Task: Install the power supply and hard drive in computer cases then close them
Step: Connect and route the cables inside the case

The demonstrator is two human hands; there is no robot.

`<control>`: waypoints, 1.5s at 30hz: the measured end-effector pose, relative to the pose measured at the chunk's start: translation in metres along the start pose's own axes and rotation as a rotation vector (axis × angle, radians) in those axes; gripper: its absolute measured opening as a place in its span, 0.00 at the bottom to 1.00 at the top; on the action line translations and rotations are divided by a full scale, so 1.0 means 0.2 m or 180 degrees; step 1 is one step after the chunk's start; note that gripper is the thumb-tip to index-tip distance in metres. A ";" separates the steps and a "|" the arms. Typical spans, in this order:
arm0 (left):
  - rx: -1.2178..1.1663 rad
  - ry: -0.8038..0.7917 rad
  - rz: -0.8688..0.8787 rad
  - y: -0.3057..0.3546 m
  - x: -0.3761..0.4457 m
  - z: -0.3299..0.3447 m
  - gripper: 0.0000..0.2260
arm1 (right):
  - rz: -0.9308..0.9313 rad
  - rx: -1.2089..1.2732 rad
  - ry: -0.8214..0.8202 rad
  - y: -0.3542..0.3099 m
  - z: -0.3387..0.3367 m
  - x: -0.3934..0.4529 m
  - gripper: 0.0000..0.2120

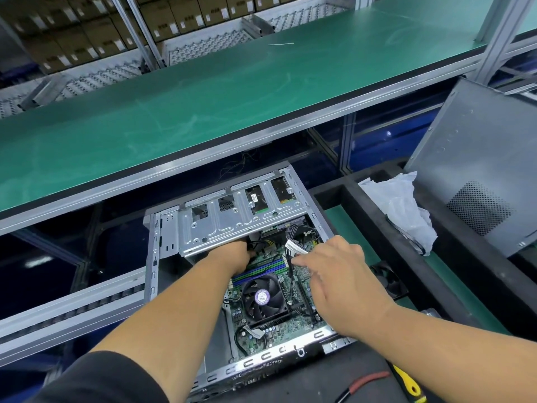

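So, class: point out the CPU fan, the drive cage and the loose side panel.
CPU fan point(263, 296): head view, hub sticker.
Drive cage point(232, 225): head view, top plate.
Side panel point(476, 158): head view, bare upper face.

Left hand's fingers point(245, 251) under drive cage point(232, 222)

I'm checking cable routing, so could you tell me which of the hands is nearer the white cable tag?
Right. The right hand has its fingers at the tag; the left hand is off to its left, reaching under the drive cage.
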State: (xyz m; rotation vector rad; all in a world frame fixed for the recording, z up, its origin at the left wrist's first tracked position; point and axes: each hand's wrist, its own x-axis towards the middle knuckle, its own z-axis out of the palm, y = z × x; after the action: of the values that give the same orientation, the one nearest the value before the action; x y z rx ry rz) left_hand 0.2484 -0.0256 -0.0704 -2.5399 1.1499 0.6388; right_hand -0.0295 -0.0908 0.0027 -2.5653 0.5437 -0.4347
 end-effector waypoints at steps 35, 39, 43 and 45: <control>-0.0080 -0.0072 0.0157 0.07 0.00 -0.02 0.09 | 0.0183 0.0144 0.0101 -0.03 -0.02 0.00 0.21; 0.0146 -0.0337 0.0149 0.06 0.00 -0.05 0.14 | 0.0181 0.0185 0.0132 -0.03 -0.03 -0.01 0.21; 0.0534 -0.0432 0.0236 0.04 0.02 -0.03 0.17 | 0.0192 0.0182 0.0124 -0.02 -0.03 -0.01 0.21; 0.0702 -0.0440 0.0213 0.03 0.03 -0.02 0.17 | 0.0203 0.0170 0.0110 -0.02 -0.02 0.00 0.22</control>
State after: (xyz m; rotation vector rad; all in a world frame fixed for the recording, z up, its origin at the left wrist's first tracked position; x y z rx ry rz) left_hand 0.2477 -0.0350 -0.0700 -2.2461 1.1903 0.6533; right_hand -0.0304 -0.0888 0.0087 -2.4862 0.6161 -0.4660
